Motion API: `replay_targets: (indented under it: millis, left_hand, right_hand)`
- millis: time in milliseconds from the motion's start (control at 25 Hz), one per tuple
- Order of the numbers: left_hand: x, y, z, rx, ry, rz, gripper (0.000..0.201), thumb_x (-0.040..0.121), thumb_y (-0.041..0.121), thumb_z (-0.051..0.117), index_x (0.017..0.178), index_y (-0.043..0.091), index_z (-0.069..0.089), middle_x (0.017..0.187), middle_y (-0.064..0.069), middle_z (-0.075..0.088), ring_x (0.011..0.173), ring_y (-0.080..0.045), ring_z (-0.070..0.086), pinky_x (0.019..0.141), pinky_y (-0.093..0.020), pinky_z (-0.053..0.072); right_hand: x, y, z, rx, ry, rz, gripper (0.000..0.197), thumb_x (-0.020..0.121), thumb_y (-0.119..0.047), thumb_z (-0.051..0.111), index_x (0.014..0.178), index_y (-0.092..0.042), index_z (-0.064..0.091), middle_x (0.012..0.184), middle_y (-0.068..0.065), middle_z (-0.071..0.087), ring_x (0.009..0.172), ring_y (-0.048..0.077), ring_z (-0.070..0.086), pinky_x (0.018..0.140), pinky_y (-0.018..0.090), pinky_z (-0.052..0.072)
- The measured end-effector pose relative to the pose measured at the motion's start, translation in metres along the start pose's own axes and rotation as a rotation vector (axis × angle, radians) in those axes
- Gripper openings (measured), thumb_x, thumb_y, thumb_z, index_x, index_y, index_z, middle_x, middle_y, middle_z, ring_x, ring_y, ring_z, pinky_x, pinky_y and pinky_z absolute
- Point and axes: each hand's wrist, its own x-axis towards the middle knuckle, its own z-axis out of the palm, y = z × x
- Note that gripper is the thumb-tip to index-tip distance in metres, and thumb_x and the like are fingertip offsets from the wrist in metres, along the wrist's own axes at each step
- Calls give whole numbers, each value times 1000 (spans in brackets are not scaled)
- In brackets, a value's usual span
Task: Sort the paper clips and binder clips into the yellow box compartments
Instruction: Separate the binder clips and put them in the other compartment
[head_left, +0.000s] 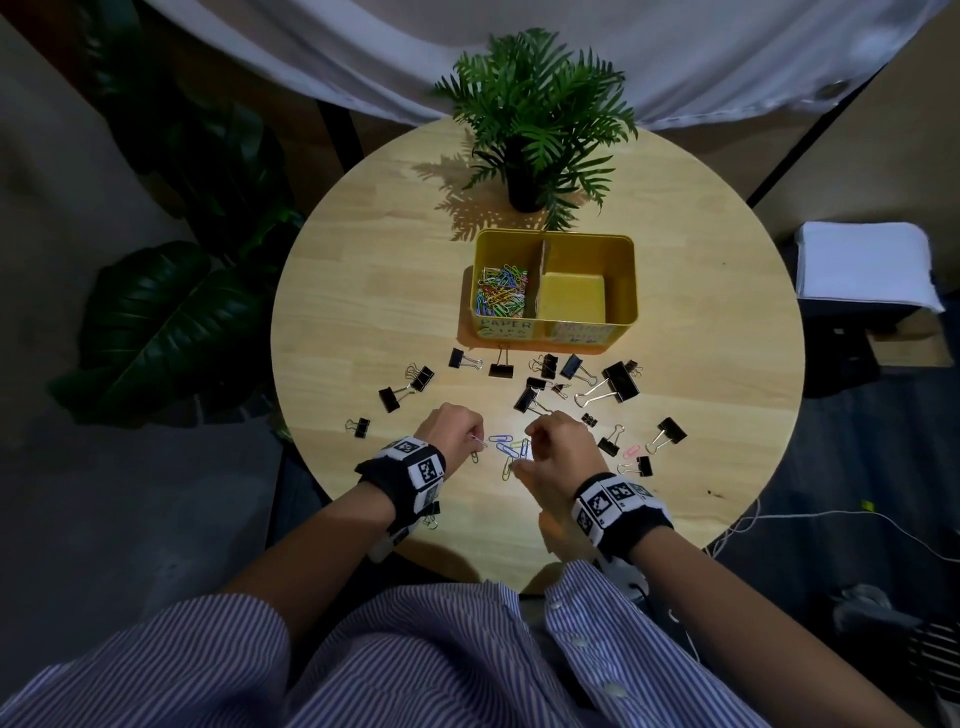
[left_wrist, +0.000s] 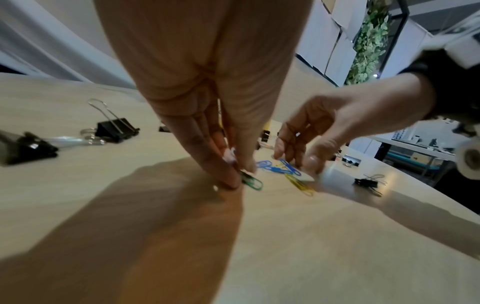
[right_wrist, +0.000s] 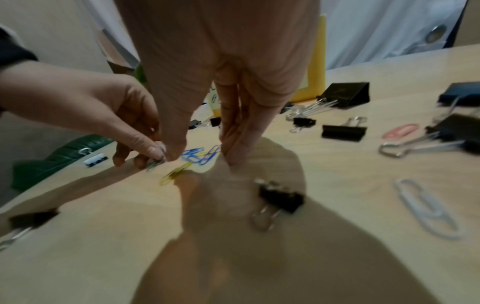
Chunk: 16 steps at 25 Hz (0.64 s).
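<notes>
The yellow box (head_left: 623, 249) stands mid-table; its left compartment holds coloured paper clips (head_left: 500, 299), and its right compartment shows only a yellow floor. Black binder clips (head_left: 621, 382) lie scattered in front of it. Near the front edge a few blue paper clips (right_wrist: 198, 156) and a yellow one (right_wrist: 174, 174) lie together. My left hand (left_wrist: 240, 176) pinches a green paper clip (left_wrist: 253, 182) against the table. My right hand (right_wrist: 202, 154) reaches down with straight fingers (right_wrist: 233, 150) and thumb on either side of the blue clips.
A potted fern (head_left: 530, 135) stands behind the box. A pink paper clip (right_wrist: 401, 130) and a white one (right_wrist: 428, 207) lie to the right among binder clips. One small binder clip (right_wrist: 280, 197) sits just under my right wrist. The round table's edge (head_left: 332, 499) is close.
</notes>
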Motion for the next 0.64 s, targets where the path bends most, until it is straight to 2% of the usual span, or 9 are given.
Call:
replay_targets:
  millis: [80, 160, 240, 320, 400, 520, 640]
  left_hand:
    - [-5, -7, -2, 84, -14, 83, 45, 69, 29, 84, 108, 22, 60, 90, 6, 59, 79, -15, 58, 67, -29, 49]
    - [-5, -10, -4, 186, -72, 165, 62, 62, 29, 88, 114, 25, 53, 89, 9, 48, 74, -14, 48, 64, -27, 43]
    - [0, -7, -5, 163, -73, 181, 54, 66, 23, 86, 111, 21, 56, 88, 6, 50, 75, -16, 48, 64, -28, 42]
    - [4, -3, -5, 103, -45, 171, 41, 71, 20, 83, 105, 18, 61, 85, 3, 55, 76, -19, 52, 66, -31, 45]
    - [4, -1, -3, 61, -27, 158, 37, 73, 20, 81, 105, 19, 62, 84, 2, 58, 77, -20, 56, 68, -33, 49]
    - [6, 0, -3, 104, -32, 174, 26, 79, 27, 76, 102, 22, 65, 90, 0, 64, 84, -21, 59, 72, -35, 50]
    - [8, 3, -3, 250, -93, 242, 20, 90, 31, 63, 104, 17, 63, 102, -3, 63, 92, -25, 60, 74, -36, 48]
  right_hand:
    - [-4, -8, 5, -31, -15, 22, 60, 52, -44, 87, 97, -16, 58, 91, -4, 52, 79, 16, 53, 71, 29, 49]
    - [-2, -15, 12, -43, -44, 26, 63, 51, -40, 90, 97, -14, 57, 95, -2, 51, 80, 19, 54, 72, 32, 50]
    - [0, -18, 18, -48, -71, 1, 52, 56, -29, 89, 96, -12, 59, 97, 1, 53, 83, 23, 56, 73, 34, 50]
    - [2, -17, 22, -15, -35, -16, 34, 64, -21, 84, 89, -13, 63, 92, 1, 55, 81, 24, 57, 70, 32, 48]
    - [2, -15, 23, 0, -3, -27, 19, 70, -17, 79, 84, -14, 65, 88, 0, 57, 79, 23, 57, 68, 30, 46]
    - [2, -14, 22, -64, -22, -88, 12, 78, -20, 73, 85, -15, 65, 90, 1, 57, 78, 24, 58, 67, 34, 48]
    - [0, -9, 20, -188, -39, -143, 12, 85, -24, 65, 90, -13, 62, 94, 3, 56, 78, 26, 59, 63, 32, 45]
